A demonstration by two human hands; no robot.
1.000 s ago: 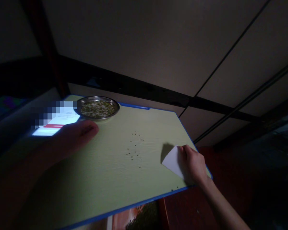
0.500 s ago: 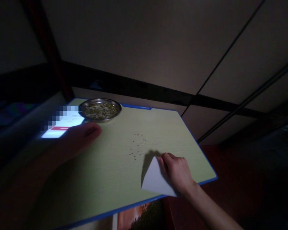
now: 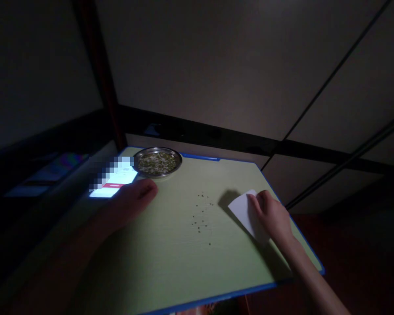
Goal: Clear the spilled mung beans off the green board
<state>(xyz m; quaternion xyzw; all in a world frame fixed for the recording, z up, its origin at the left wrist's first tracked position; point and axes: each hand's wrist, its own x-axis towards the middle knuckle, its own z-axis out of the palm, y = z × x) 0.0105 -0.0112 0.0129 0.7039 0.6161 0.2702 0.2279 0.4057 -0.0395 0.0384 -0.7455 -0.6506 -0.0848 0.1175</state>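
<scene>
In the head view a sheet of white paper [image 3: 249,221] is pinched in my right hand [image 3: 276,216], its free corner pointing left over the table. To its left, several small dark seeds [image 3: 202,211] are scattered on the pale green tabletop [image 3: 170,245]. My left hand [image 3: 141,194] is closed and lies beside the round metal plate [image 3: 179,166], just in front of it. Whatever is inside its curled fingers, if anything, is hidden. Greenish and whitish small pieces [image 3: 157,162] cover the bottom of the plate.
A lit screen [image 3: 116,178], partly pixelated, lies left of the plate, partly behind my left hand. The table has a blue edge [image 3: 249,289]. Cabinet panels [image 3: 197,78] stand behind it. Below the front edge something reddish [image 3: 197,310] shows dimly.
My right hand has moved the paper away from the front edge, further up the table and right of the seeds. The camera has shifted. My left hand stays by the plate.
</scene>
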